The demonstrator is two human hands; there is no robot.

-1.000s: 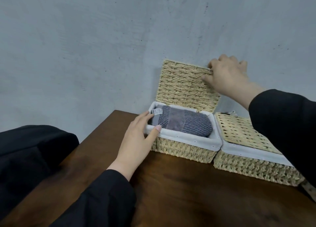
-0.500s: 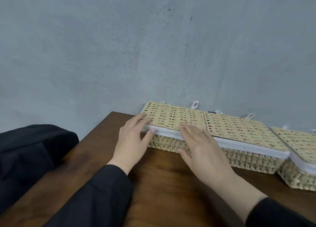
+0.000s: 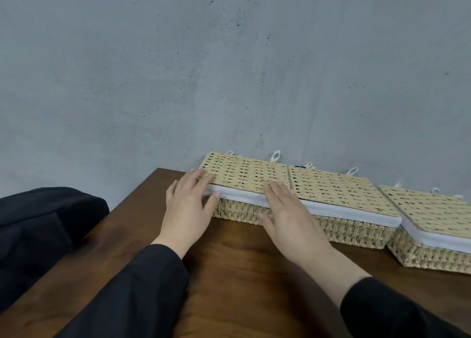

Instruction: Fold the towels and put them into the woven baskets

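Note:
Three woven baskets with white liners stand in a row against the wall, all with lids down. The left basket (image 3: 244,174) has my left hand (image 3: 188,205) resting at its front left corner, straight fingers on the lid's edge. My right hand (image 3: 288,215) lies flat at its front right, fingertips on the lid. The middle basket (image 3: 339,192) and the right basket (image 3: 430,213) are untouched. No towel shows; the lids hide what is inside.
The baskets sit at the far edge of a dark wooden table (image 3: 242,274) against a grey concrete wall (image 3: 229,70). Dark black fabric (image 3: 38,230) lies at the table's left edge. My black sleeves cover the near part of the table.
The left basket's lid, held upright by my right hand a second ago, has come down over the grey towel. My right hand moved down to the lid's front; little changed in the last half second.

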